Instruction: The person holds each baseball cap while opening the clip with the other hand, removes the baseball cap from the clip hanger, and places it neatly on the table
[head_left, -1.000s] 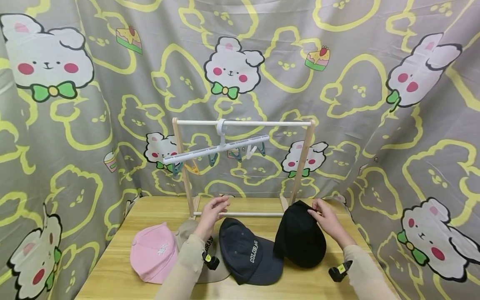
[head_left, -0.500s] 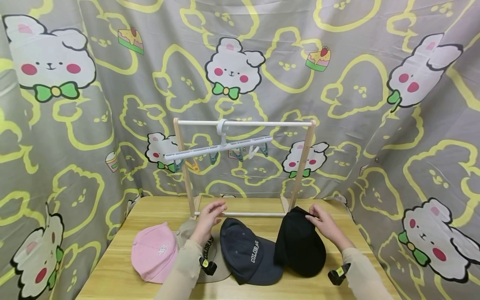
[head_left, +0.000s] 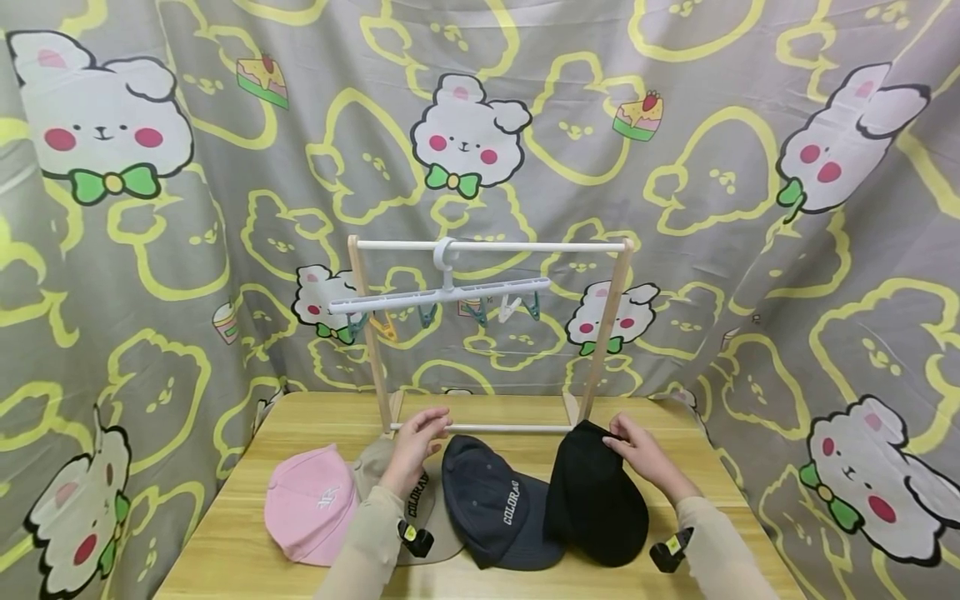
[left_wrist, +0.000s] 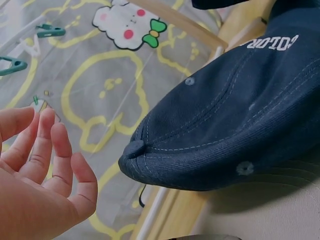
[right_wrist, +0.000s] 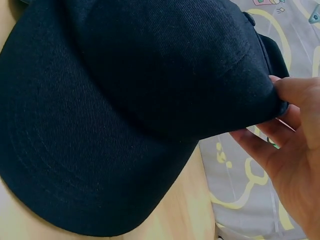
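Note:
At the right end of a row of caps, my right hand (head_left: pixel 637 450) pinches the back edge of a black cap (head_left: pixel 596 500); the right wrist view shows thumb and fingers on either side of its rim. My left hand (head_left: pixel 415 443) hovers above a beige cap (head_left: pixel 426 504), fingers loosely bent and holding nothing. Just to its right lies a navy cap (head_left: pixel 491 504) with white lettering, its crown close to the fingers in the left wrist view. A pink cap (head_left: pixel 311 504) lies at the left end, beside the beige one.
Behind the caps stands a wooden rack (head_left: pixel 607 333) with white rods. A white hanger (head_left: pixel 442 295) hangs from its top rod, with several coloured clips (head_left: pixel 386 327) below. The wooden table (head_left: pixel 225 533) is enclosed by a patterned grey curtain (head_left: pixel 465 50).
My right hand has lowered the black cap toward the table, slightly leftward. My left hand has shifted a little down and left. The hanger has swung closer to level.

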